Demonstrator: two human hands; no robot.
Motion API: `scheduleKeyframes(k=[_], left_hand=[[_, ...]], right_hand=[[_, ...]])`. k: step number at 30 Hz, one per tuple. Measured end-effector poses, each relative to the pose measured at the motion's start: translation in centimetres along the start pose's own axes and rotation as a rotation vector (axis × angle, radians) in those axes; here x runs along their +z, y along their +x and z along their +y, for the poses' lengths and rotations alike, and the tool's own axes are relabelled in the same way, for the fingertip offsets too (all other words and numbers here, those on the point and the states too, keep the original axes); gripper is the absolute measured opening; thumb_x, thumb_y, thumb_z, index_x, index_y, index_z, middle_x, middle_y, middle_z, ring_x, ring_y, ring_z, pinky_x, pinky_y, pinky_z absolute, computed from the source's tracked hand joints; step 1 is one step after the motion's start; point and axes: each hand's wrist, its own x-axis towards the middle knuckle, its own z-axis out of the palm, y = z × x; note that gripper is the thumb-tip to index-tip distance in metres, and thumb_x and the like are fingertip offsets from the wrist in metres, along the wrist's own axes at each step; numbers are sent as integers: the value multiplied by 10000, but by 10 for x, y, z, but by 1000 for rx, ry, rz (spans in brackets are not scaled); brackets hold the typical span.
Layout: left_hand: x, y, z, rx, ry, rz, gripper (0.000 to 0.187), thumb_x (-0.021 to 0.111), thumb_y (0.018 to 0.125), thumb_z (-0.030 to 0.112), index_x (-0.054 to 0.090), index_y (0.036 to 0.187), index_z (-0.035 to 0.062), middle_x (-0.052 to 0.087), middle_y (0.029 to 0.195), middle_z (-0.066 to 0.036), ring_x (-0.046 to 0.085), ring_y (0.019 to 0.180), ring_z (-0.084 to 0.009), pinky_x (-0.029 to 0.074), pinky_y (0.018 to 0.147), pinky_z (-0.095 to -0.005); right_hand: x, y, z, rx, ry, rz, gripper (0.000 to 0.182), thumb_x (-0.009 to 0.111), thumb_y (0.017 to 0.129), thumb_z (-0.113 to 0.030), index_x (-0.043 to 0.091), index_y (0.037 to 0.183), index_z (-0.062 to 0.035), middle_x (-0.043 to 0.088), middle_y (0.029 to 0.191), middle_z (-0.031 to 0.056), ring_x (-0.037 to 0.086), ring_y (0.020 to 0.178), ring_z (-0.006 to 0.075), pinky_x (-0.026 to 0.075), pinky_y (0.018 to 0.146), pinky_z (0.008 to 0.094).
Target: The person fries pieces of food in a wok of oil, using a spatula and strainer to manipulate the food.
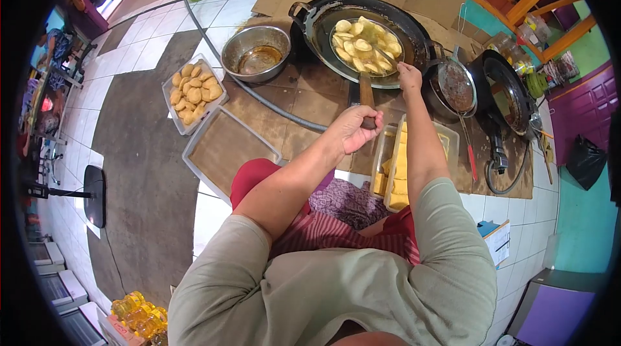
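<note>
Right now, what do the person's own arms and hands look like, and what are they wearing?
Both hands, left hand and right hand, are bare: no gloves, rings or watch show. The forearms are uncovered too. Loose short sleeves of a plain olive-grey shirt end near the elbows.

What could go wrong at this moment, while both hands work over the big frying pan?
1. The right hand is close above the wok of oil; a splash could burn it.
2. The skimmer, held by the left hand at its handle end, is piled with pieces; a tilt might drop some into the oil.
3. The gas hose lies on the floor beside the wok, so it might get snagged.
</note>
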Motion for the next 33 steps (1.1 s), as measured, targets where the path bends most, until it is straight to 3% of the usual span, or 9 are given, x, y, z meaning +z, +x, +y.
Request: scheduleKeyframes(k=[3,6,10,16,19,23,29,33], left_hand=[[2,-1,-1,2,-12,32,123,491,777,-78,441,888,-65,524,829,-135,534,686,-176,514,611,-258],[2,-1,-1,1,-36,42,137,491,779,-75,436,905,-64,523,836,-136,535,694,-178,513,611,-258],[-1,0,-1,11,-14,23,172,522,786,-51,449,936,-92,542,883,-123,561,709,-149,531,635,-235],[-6,4,-2,3,-1,5,165,525,788,-43,472,938,-87,551,877,-121,563,714,-154,530,645,-233],[-7,6,-4,8,17,-12,169,524,791,-40,471,945,-85,551,883,-120,563,721,-154,529,654,-230],[-6,5,-6,15,17,-2,172,526,793,-35,477,950,-84,558,874,-114,566,725,-153,529,669,-233],[-11,5,-2,4,32,-42,180,539,801,-11,495,961,-82,582,885,-121,589,745,-166,537,687,-245],[-7,0,-4,29,64,-4,182,543,825,28,505,971,-73,596,918,-144,612,797,-191,545,718,-262]], right_hand=[[1,-5,-6,106,70,-65,299,594,786,-313,684,1003,-128,658,985,132,620,935,289,465,820,358],[-3,-31,-29,-327,-393,67,290,579,796,-273,669,1032,-131,651,976,155,619,913,307,473,809,384],[-12,-56,-47,-519,-594,78,278,557,839,-250,629,1086,-146,641,928,186,622,875,330,487,768,429],[-15,-85,-59,-571,-567,156,269,549,861,-234,606,1116,-169,625,878,178,617,832,348,489,754,436],[-6,-77,-59,-695,-516,139,275,547,863,-232,597,1126,-170,622,863,181,614,822,355,488,743,444],[6,-74,-68,-686,-608,65,274,538,865,-216,593,1128,-163,618,877,182,615,819,352,487,743,444],[-18,-85,-65,-595,-625,131,281,529,862,-219,597,1127,-158,627,910,177,613,853,351,482,768,435],[-51,-84,-43,-402,-295,229,293,540,846,-239,625,1107,-139,630,1036,148,604,942,320,468,819,377]])
